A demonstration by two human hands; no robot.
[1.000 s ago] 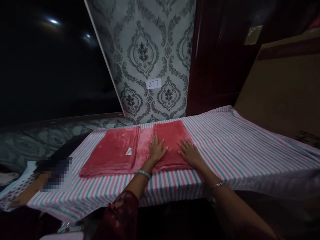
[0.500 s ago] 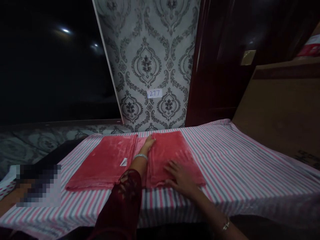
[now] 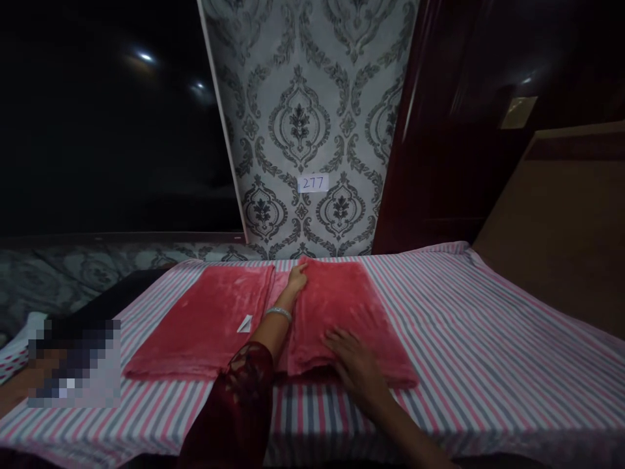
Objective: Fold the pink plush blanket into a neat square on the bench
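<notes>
A red plush blanket lies folded on the table, with two thick panels side by side and a lower, paler strip between them. A white tag shows on the left panel. My left hand is closed at the far inner corner of the right panel, its fingertips partly hidden. At the near edge of that panel is my right hand, fingers lying over the top and thumb at the edge, which is slightly raised with a dark gap below.
A striped cloth covers the table. A large dark screen stands at the back left, and a cardboard box at the right. A paper label marked 277 is on the patterned wall. Another person's forearm reaches in at left, partly pixelated.
The right panel's near edge has lifted a little under my right hand, which has come slightly nearer the edge. My left hand stays at the far corner. The view has shifted slightly left.
</notes>
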